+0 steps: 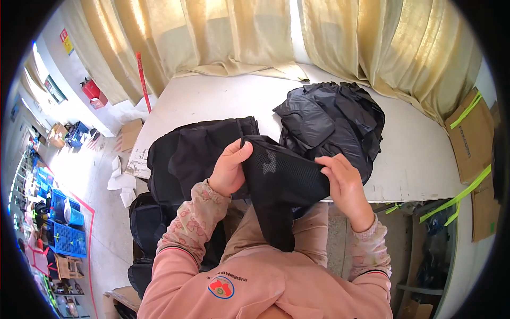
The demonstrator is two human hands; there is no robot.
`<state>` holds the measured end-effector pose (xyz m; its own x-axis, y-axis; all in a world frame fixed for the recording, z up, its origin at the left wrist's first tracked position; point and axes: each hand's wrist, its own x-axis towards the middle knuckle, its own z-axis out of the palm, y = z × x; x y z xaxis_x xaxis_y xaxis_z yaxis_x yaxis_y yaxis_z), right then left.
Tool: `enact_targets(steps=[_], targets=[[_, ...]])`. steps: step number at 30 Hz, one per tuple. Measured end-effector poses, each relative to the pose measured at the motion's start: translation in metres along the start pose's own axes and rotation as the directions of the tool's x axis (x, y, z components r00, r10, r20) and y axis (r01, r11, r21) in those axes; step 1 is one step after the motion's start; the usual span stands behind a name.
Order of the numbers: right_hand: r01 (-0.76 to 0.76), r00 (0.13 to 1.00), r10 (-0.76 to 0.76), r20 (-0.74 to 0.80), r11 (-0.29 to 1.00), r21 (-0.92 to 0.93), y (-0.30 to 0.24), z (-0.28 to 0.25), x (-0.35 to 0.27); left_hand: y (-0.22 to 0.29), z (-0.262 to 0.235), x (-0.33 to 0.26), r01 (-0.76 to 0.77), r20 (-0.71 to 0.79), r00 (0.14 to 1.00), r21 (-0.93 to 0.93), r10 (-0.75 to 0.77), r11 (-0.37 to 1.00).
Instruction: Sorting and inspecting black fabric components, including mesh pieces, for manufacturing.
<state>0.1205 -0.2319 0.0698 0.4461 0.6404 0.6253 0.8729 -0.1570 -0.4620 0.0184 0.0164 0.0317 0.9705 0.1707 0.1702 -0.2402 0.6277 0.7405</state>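
A limp piece of black fabric (pixel 281 186) with a mesh panel is held up over my lap at the table's near edge. My left hand (pixel 229 169) pinches its upper left corner, with the thumb on top. At the other end, the fingers of my right hand (pixel 345 185) are closed on its right edge. The lower part of the cloth hangs down in a narrow fold. Just beyond my left hand lie black padded fabric pieces (pixel 194 151), partly overlapping. A crumpled heap of shiny black material (pixel 332 119) sits farther back on the right.
The white table (pixel 212 98) reaches back to beige curtains (pixel 234 37). More black padded items (pixel 146 226) are stacked below its left edge. Flattened cardboard (pixel 467 141) with yellow-green straps stands at the right. Blue crates (pixel 69 239) line the floor at far left.
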Motion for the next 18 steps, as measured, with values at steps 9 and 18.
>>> enact_targets(steps=[9, 18], targets=[[-0.002, 0.99, 0.015, 0.143, 0.996, -0.089, -0.007, -0.023, 0.012, 0.026, 0.002, 0.015, -0.159, 0.146, 0.987, 0.833, 0.066, 0.529], [-0.31, 0.934, 0.34, -0.108, 0.923, 0.23, 0.002, -0.071, 0.04, -0.067, -0.104, -0.032, 0.14, 0.124, 0.932, 0.745, -0.342, 0.652]])
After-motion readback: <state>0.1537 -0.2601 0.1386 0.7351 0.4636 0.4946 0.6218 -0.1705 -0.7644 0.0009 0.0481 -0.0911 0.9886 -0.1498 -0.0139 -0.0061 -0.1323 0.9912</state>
